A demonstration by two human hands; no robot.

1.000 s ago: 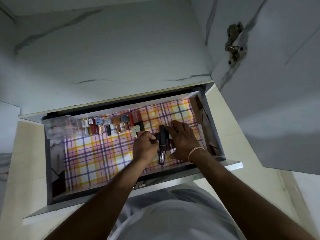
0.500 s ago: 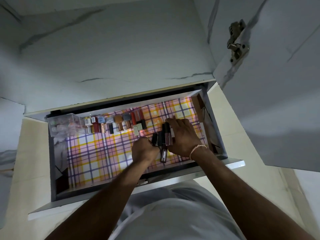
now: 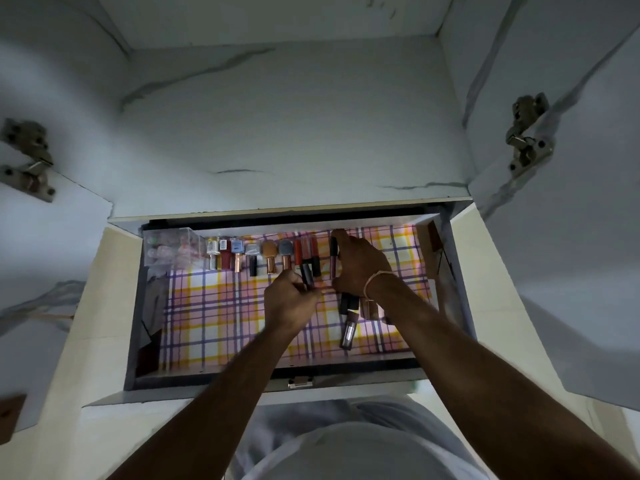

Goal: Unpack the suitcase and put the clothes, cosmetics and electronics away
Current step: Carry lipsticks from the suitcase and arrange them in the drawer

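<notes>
Along the drawer's far wall: a row of small cosmetic bottles and tubes [image 3: 263,256] lies side by side on the pink, yellow and purple plaid liner [image 3: 214,317] of the open grey drawer [image 3: 133,327], with a clear plastic box [image 3: 169,247] at its left end.
Right hand [image 3: 360,268]: closed around a slim dark lip-gloss tube [image 3: 333,258] lying lengthwise, thumb and fingertips near its cap, at the row's right end.
Left hand [image 3: 289,301]: pinched narrow on another thin dark tube [image 3: 306,273] just beside the red tubes.
Loose tubes: a black-capped clear gloss tube [image 3: 348,325] and a brown one [image 3: 369,308] lie near the right wrist, partly hidden.
Handling: judged light, rigid, smooth plastic or glass; they likely roll and slip on the liner.
Where to hold: mid-barrel, between thumb and two fingers, rather than by the cap, which might twist loose.
Care: nudging one may topple its neighbours.
</notes>
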